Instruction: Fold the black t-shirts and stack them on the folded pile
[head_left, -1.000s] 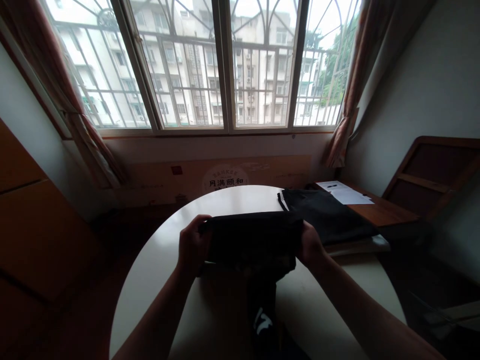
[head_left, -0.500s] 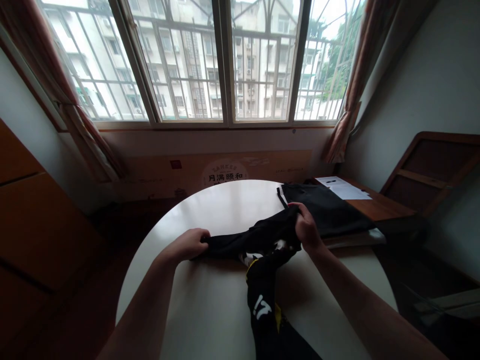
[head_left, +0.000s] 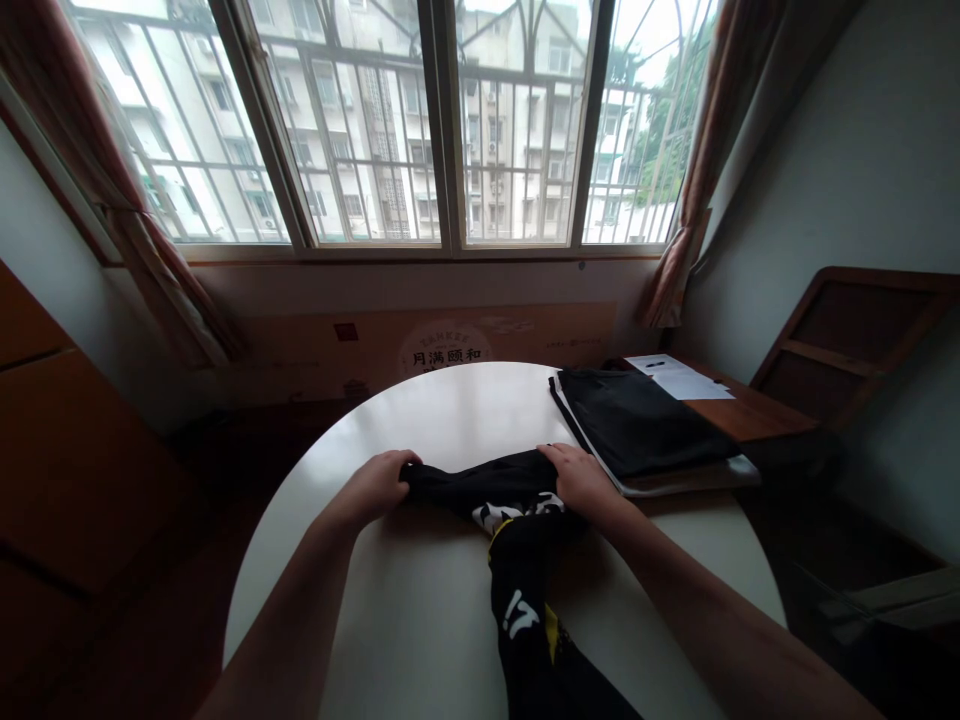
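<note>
A black garment (head_left: 517, 570) with white and yellow print lies bunched on the round white table (head_left: 405, 640). Its upper part stretches sideways between my hands, while a narrow part runs down past the near edge of the view. At the left end, my left hand (head_left: 379, 487) is closed on the cloth. My right hand (head_left: 581, 480) grips the other end, fingers bent over the fabric and partly hidden. Just right of that hand rests a folded black cloth item (head_left: 645, 425) with a whitish layer under it.
Beyond the round table at right, a brown wooden surface (head_left: 765, 415) holds white papers (head_left: 682, 378). A wooden-framed panel (head_left: 855, 340) leans at the right wall. A printed cardboard box (head_left: 300, 350) stands below the barred window. An orange-brown cabinet (head_left: 67, 440) is at left.
My right hand has come down and left, away from the folded black item, bringing its end of the garment closer to the table. My left hand has hardly moved.
</note>
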